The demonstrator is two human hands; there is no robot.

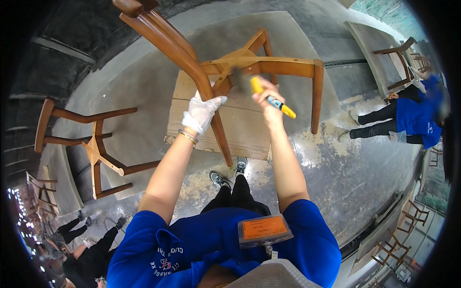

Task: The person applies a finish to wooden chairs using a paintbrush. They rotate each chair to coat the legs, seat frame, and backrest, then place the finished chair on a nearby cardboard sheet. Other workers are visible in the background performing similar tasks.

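A brown wooden chair frame (194, 67) lies over a sheet of cardboard (240, 137) on the grey work table. My left hand (202, 111), in a thin whitish glove, is closed around the chair's leg below the seat joint. In my right hand (267, 96) is a tool with a yellow handle (288, 111) and a blue-patterned band. Its dark head is smeared by motion, so I cannot tell its kind. That head is close to the lighter cross braces (235, 61) under the seat; whether it touches them is unclear.
Another chair frame (98, 149) lies on the table at the left. At the right, a person in a blue shirt (418, 117) stands by a second table with a chair frame (398, 60). More people (86, 259) are at the lower left, and several chair frames stand farther off.
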